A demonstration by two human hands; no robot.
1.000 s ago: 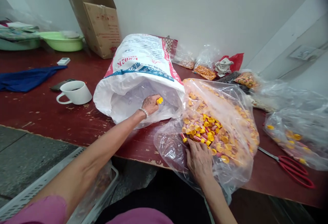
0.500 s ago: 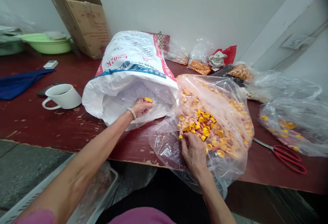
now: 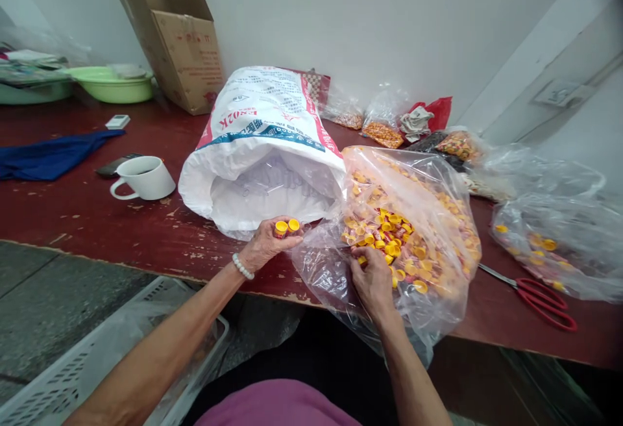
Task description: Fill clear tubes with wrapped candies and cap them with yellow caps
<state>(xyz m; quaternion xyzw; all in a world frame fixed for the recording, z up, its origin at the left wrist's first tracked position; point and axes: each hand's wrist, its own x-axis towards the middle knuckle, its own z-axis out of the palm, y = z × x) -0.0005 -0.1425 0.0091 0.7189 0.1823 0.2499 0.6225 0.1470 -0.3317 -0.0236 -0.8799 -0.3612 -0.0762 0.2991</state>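
Observation:
Two small yellow-topped pieces point(image 3: 287, 227) are pinched in my left hand point(image 3: 265, 244), which wears a beaded bracelet and is just in front of the open mouth of a white printed sack point(image 3: 267, 104). Over the near left part of a clear plastic bag point(image 3: 326, 273) is my right hand point(image 3: 374, 280), its fingers closed at the edge of a heap of yellow-topped red pieces point(image 3: 394, 231). A yellow piece shows at its fingertips.
A white mug point(image 3: 145, 179) stands left of the sack. Red-handled scissors point(image 3: 540, 299) lie right of the clear bag. Behind are a cardboard box point(image 3: 187, 56), a green basin point(image 3: 114, 88) and small filled bags point(image 3: 383, 132). A white basket point(image 3: 63, 374) is below the table edge.
My left hand has come out of the sack's mouth toward me, still holding the yellow-topped pieces. My right hand stays at the heap, its fingers more closed. The view has shifted slightly.

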